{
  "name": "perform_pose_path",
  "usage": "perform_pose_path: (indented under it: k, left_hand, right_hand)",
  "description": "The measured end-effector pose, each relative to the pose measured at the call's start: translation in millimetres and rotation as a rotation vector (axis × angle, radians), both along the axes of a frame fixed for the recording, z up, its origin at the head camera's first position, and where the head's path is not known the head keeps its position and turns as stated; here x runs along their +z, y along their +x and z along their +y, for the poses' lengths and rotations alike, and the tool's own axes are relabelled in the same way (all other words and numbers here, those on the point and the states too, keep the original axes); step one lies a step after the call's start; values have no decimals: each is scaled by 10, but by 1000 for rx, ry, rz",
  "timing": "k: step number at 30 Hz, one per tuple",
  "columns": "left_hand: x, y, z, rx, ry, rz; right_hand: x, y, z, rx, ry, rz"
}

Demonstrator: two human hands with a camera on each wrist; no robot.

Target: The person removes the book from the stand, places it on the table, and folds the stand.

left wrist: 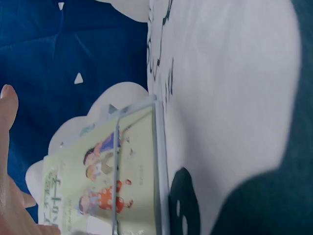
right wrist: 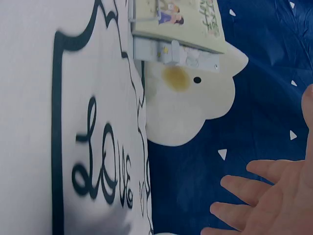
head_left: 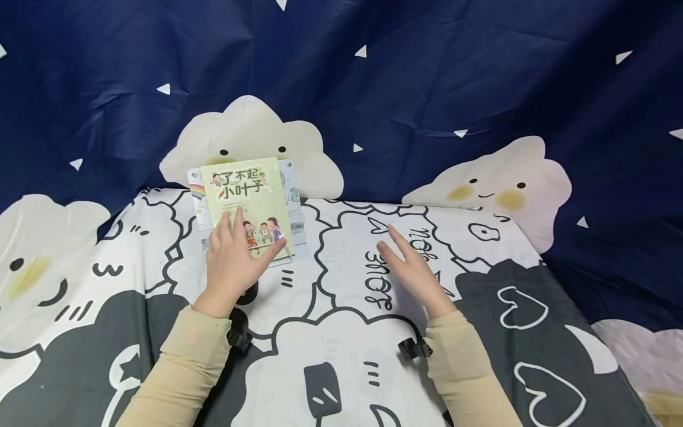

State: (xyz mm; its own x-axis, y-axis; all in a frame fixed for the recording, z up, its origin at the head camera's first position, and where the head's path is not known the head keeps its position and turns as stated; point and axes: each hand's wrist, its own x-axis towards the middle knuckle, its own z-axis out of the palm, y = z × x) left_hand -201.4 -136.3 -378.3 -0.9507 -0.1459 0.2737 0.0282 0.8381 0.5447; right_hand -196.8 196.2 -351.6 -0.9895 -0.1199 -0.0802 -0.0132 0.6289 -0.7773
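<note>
A pale green picture book [head_left: 272, 204] with cartoon children on its cover leans upright against a light blue book stand [head_left: 299, 213] printed with a rainbow and unicorn. A thin wire bar [left wrist: 116, 181] crosses the book's lower front, above the stand's bottom ledge [left wrist: 161, 161]. My left hand [head_left: 235, 255] is spread in front of the book, overlapping its lower left part in the head view, fingers straight. Off to the right, my right hand [head_left: 413, 273] hovers above the bedding with fingers extended and nothing in it. In the right wrist view, the stand's side tab [right wrist: 172, 53] shows beside the book.
Black-and-white patterned bedding [head_left: 331, 284] with cartoon shapes and lettering covers the surface. Behind it hangs a dark blue curtain [head_left: 405, 89] with clouds and small white triangles. Black wrist cameras [head_left: 415, 349] sit at both cuffs.
</note>
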Motion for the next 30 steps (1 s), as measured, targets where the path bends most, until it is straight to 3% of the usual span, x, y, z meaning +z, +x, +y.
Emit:
perform_pose_path:
  k: [8,25,30]
  left_hand:
    - [-28,-44,-66,85,92,7]
    - [-138,-101,-280,147,327,-33]
    - [-159,-115,-336,155,408,0]
  right_hand:
    - [-69,-54,-141,77,-247,-22]
    - [-250,-201,-421,182,-410,-130]
    - [-281,-258,-491,193,-461,-170]
